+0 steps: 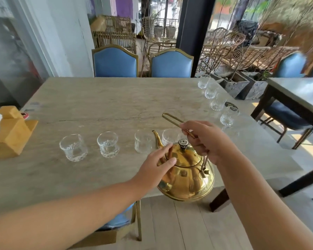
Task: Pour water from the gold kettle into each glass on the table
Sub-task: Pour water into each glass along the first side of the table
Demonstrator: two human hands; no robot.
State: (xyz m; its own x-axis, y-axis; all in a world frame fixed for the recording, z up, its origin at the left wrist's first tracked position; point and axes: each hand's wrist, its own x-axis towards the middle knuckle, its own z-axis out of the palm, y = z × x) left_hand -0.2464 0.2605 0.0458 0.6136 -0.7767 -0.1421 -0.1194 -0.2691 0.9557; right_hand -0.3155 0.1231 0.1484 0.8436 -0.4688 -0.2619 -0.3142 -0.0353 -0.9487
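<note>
Both hands grip the gold kettle (186, 175), right hand (204, 139) on its handle.

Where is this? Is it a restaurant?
Probably a cafe or restaurant: matching blue chairs at stone-topped tables, rows of glasses set out, and wicker seats on a patio outside.

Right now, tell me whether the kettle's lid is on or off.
On. The lid sits seated in the gold kettle, knob upright.
</note>
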